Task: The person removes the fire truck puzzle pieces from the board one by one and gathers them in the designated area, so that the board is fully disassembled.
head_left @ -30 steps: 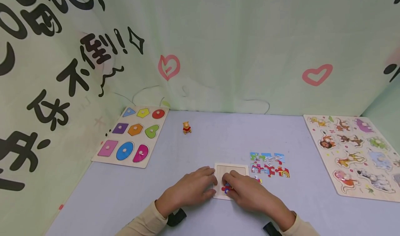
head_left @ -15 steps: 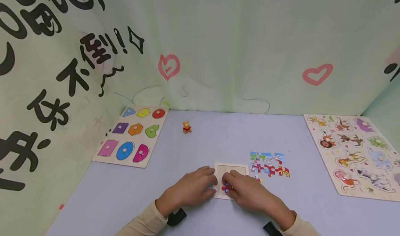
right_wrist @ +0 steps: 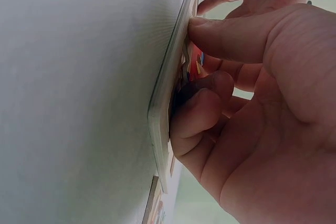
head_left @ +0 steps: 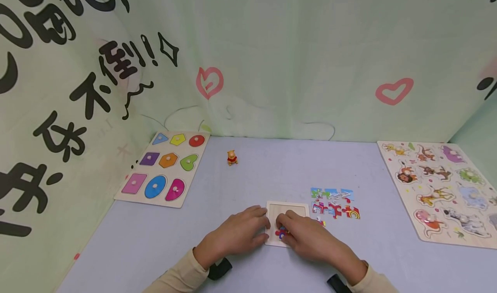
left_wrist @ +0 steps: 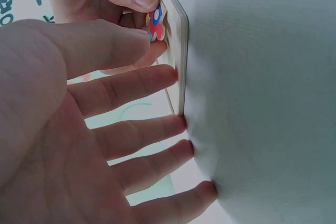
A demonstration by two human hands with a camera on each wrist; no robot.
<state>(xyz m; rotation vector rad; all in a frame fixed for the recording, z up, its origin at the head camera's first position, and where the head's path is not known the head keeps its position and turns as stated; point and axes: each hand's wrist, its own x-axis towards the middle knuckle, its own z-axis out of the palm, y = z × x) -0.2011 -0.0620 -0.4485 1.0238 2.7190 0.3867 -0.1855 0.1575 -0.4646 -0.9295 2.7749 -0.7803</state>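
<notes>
A small wooden puzzle tray (head_left: 297, 205) lies flat near the table's front, between both hands. Over its lower part, my right hand (head_left: 312, 237) pinches a colourful jigsaw piece (head_left: 280, 233), showing red and blue, with thumb and fingers. That piece (left_wrist: 156, 23) also shows in the left wrist view, close to the tray surface; whether other pieces lie under the hand is hidden. My left hand (head_left: 241, 231) rests at the tray's left edge, its fingers extended and fingertips touching the edge and the table. Several loose jigsaw pieces (head_left: 335, 211) lie right of the tray.
A shape board (head_left: 172, 174) with coloured knobbed shapes lies at the left. At the right is a large animal puzzle board (head_left: 404, 194). A small bear figurine (head_left: 232, 158) stands toward the back. A printed curtain (head_left: 291, 68) borders the table behind.
</notes>
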